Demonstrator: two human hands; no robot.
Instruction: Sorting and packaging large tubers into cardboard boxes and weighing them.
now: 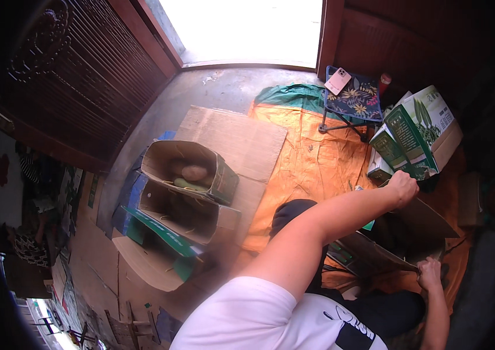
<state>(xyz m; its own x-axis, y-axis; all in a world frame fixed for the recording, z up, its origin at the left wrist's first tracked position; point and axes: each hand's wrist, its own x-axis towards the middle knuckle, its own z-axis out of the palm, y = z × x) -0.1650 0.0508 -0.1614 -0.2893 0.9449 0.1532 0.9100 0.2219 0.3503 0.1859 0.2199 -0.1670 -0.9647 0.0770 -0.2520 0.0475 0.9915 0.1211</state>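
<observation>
A cardboard box (370,256) stands open in front of me at the right, dark inside, with green printing on its side. My left hand (403,188) reaches across and is closed on its far edge. My right hand (429,273) is closed on the near corner of the same box, fingers bent over the edge. What lies in the box is too dark to make out. Both forearms are bare, and a white sleeve covers my left upper arm.
Left of me stand open cartons (227,178), one holding rounded brown and green produce (194,173). They rest by flat cardboard (224,131). An orange tarp (294,151) covers the floor. A folding stool (355,102) bears a pink phone (338,81). Green-and-white cartons (419,131) lie beyond.
</observation>
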